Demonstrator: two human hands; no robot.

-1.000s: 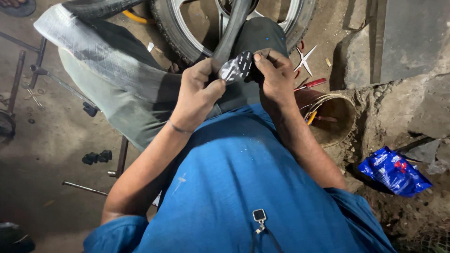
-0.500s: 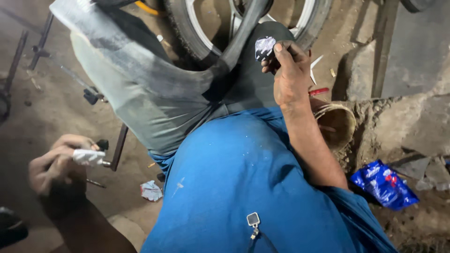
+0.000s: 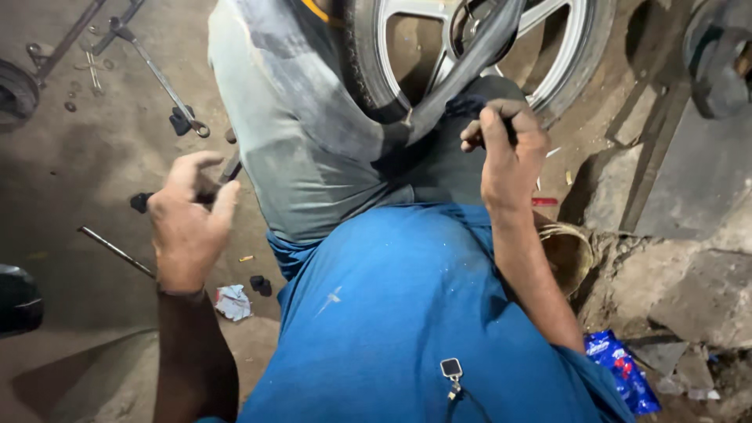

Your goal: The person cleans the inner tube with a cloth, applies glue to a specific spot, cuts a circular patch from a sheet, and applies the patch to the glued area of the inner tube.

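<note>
Right hand: upper centre-right of the frame, fingers curled together on the black inner tube where it lies over the knee.
Inner tube: runs from the knee up across the alloy wheel at top centre.
Left hand: left of centre, above the dirt floor, fingers spread apart, holding nothing.
Floor: crumpled white scrap just below the left wrist; thin metal rod beside it.
Lower right: blue packet on the rubble.
</note>
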